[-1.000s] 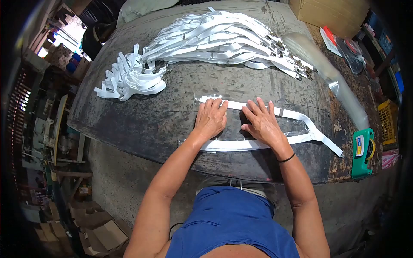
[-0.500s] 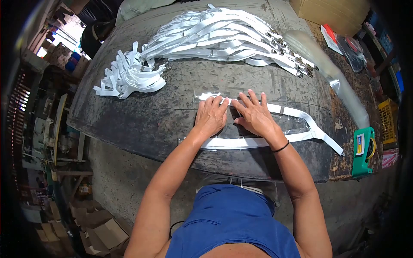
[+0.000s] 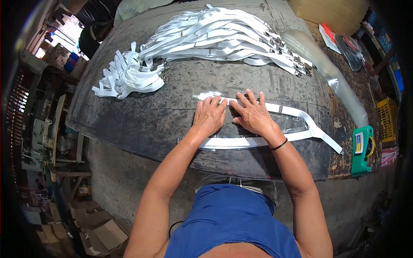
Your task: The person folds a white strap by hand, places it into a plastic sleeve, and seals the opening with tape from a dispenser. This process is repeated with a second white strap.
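A pair of white suspenders lies in a Y shape on the dark worktable, one strap along the far side and the other nearer me. Clear plastic film covers parts of both straps and shines at the far strap's left end. My left hand rests its fingertips on that end, whose clip I cannot make out clearly. Just to its right, my right hand presses on the same strap with fingers spread and thumb out to the left. Neither hand grips anything that I can see.
A large pile of white suspenders with metal clips lies at the back, with a bunched heap at its left. A long roll of clear plastic runs down the right. A green tape dispenser stands at the right edge.
Both hands stay on the far strap in nearly the same pose. The whole view has shifted very slightly; nothing has been picked up or let go.
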Demonstrator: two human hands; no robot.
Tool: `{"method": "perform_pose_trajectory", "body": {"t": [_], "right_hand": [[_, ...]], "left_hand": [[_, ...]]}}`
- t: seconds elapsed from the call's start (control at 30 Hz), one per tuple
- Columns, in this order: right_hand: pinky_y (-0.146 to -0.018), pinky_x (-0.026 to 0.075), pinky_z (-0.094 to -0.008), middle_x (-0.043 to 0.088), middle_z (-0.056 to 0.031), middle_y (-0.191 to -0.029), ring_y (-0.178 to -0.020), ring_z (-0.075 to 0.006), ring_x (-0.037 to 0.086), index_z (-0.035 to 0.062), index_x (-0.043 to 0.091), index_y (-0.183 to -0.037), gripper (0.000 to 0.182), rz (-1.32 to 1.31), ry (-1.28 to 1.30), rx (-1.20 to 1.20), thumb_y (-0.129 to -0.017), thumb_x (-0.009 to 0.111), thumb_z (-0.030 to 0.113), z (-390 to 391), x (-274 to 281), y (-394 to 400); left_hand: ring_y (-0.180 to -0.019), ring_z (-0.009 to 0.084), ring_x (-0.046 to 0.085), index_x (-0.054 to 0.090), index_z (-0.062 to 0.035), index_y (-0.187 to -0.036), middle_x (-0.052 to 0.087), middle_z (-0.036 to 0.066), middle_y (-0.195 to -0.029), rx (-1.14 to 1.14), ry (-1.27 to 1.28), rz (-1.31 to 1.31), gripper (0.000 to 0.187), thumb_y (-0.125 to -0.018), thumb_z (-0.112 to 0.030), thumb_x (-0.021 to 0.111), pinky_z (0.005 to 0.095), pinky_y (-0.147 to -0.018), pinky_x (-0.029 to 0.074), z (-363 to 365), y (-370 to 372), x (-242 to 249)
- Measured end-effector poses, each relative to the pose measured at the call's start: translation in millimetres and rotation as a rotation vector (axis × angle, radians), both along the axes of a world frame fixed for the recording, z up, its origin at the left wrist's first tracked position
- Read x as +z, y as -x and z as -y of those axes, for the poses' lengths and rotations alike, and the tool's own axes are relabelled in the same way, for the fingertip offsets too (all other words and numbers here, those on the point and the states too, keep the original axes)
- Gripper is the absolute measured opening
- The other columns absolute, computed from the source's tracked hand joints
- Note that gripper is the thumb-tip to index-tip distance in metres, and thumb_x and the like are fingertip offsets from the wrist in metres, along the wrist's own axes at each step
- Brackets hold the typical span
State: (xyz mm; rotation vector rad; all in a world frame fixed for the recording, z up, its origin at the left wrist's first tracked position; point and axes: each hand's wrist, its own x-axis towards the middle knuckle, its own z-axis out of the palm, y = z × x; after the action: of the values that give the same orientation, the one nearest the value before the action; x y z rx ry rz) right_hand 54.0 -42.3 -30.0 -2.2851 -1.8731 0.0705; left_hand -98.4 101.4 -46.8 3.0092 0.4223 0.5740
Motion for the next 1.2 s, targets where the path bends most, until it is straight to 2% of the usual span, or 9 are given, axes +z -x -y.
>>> {"method": "perform_pose_trajectory", "body": {"t": [0.2,0.33,0.43,0.5,0.7,0.83,0.97,1.03,1.2], "right_hand": [[-0.116,0.023,-0.0692,0.043,-0.0151,-0.155,-0.148,-0.0428,0.032,0.0173,0.049,-0.148,0.067,-0.028,-0.117,0.029,-0.089,0.073,0.038,28.8,21.5,2.8],[-0.105,0.043,-0.0498,0.057,-0.0178,-0.137,-0.128,-0.0382,0.052,0.0113,0.058,-0.138,0.053,-0.232,-0.403,0.067,-0.088,0.075,0.020,88.7,66.0,1.7],[-0.081,0.054,-0.0357,0.070,-0.0149,-0.103,-0.094,-0.0303,0.068,0.0049,0.069,-0.122,0.038,-0.388,-0.492,-0.168,-0.084,0.075,0.003,157.3,89.7,0.1],[-0.073,0.051,-0.0292,0.070,-0.0112,-0.092,-0.080,-0.0209,0.066,0.0020,0.072,-0.112,0.027,-0.317,-0.631,-0.332,-0.086,0.071,-0.005,207.9,104.0,-10.5],[-0.068,0.047,-0.0229,0.066,0.0005,-0.083,-0.075,-0.0057,0.059,-0.0010,0.073,-0.100,0.015,-0.206,-1.123,-1.131,-0.097,0.068,0.013,384.1,132.7,-90.5],[-0.068,0.048,-0.0268,0.068,-0.0017,-0.080,-0.075,-0.0089,0.061,-0.0014,0.073,-0.098,0.019,-0.315,-1.000,-1.305,-0.095,0.067,0.017,474.9,107.7,-145.7],[-0.066,0.049,-0.0350,0.071,-0.0073,-0.082,-0.072,-0.0167,0.061,-0.0003,0.074,-0.093,0.025,-0.077,-0.800,-1.338,-0.090,0.069,0.024,501.1,85.7,-168.0],[-0.067,0.048,-0.0340,0.071,-0.0082,-0.082,-0.072,-0.0161,0.061,0.0000,0.074,-0.095,0.026,-0.371,-0.504,-1.433,-0.090,0.070,0.026,498.4,91.4,-166.2],[-0.059,0.043,-0.0347,0.068,-0.0032,-0.084,-0.068,-0.0144,0.056,0.0019,0.075,-0.092,0.027,-0.575,-0.386,-1.443,-0.087,0.073,0.028,503.0,93.7,-170.8]], "left_hand": [[-0.112,0.0298,0.055,0.065,-0.0114,-0.126,0.061,0.009,-0.122,-0.003,-0.016,-0.007,0.041,-0.086,-0.017,0.068,0.0447,-0.090,0.043,-0.2,-0.5,1.4],[-0.114,0.0296,0.054,0.066,-0.0113,-0.125,0.061,0.009,-0.123,0.013,0.008,-0.047,0.040,-0.086,-0.017,0.068,0.0447,-0.091,0.043,1.3,-0.2,4.0],[-0.111,0.0306,0.056,0.067,-0.0098,-0.122,0.062,0.011,-0.121,-0.027,0.014,0.004,0.037,-0.086,-0.017,0.068,0.0459,-0.089,0.044,-1.9,1.0,2.3],[-0.109,0.0333,0.059,0.069,-0.0076,-0.119,0.064,0.015,-0.120,-0.018,0.023,-0.023,0.036,-0.085,-0.016,0.068,0.0478,-0.088,0.046,-8.0,0.6,-1.6],[-0.116,0.0364,0.057,0.068,-0.0072,-0.123,0.061,0.016,-0.124,-0.080,0.047,0.011,0.040,-0.084,-0.013,0.068,0.0492,-0.094,0.045,-22.3,0.8,-14.2],[-0.121,0.0353,0.053,0.065,-0.0076,-0.129,0.057,0.014,-0.130,-0.047,0.051,-0.077,0.040,-0.090,-0.014,0.065,0.0477,-0.098,0.042,-14.7,1.6,-4.4],[-0.122,0.0349,0.052,0.064,-0.0069,-0.133,0.056,0.014,-0.133,-0.009,0.083,-0.128,0.040,-0.093,-0.015,0.063,0.0468,-0.100,0.041,-14.1,1.7,0.5],[-0.122,0.0349,0.052,0.064,-0.0066,-0.133,0.056,0.014,-0.133,-0.006,0.098,-0.133,0.041,-0.093,-0.015,0.063,0.0471,-0.100,0.040,-12.6,1.1,1.3],[-0.122,0.0349,0.052,0.064,-0.0067,-0.133,0.056,0.014,-0.131,0.002,0.117,-0.158,0.042,-0.092,-0.015,0.063,0.0482,-0.099,0.041,-14.2,-0.2,4.3]]}}
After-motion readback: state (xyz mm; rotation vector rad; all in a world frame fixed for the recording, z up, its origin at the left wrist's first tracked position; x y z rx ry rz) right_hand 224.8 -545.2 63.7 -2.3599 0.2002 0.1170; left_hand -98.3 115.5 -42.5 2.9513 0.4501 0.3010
